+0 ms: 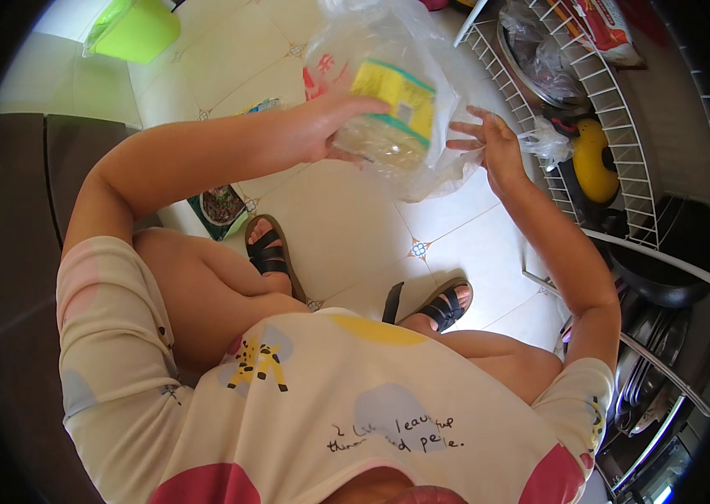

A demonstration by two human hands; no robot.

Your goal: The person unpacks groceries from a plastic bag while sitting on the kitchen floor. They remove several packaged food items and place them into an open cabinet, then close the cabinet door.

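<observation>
My left hand grips a clear packet from its left side, thumb across the yellow label with green edges. Pale contents show through the packet's film; I cannot tell what they are. Around and behind it spreads a thin translucent plastic bag with red print. Whether the packet is inside the bag or in front of it is unclear. On the bag's right side, my right hand has its fingers spread against the film, whose edge gathers near the palm. Both hands are raised above the tiled floor.
A white wire rack at right holds plastic bags, a yellow round item and a black pan. A green bin stands at upper left. A printed package lies by my left sandal. Dark cabinet doors line the left.
</observation>
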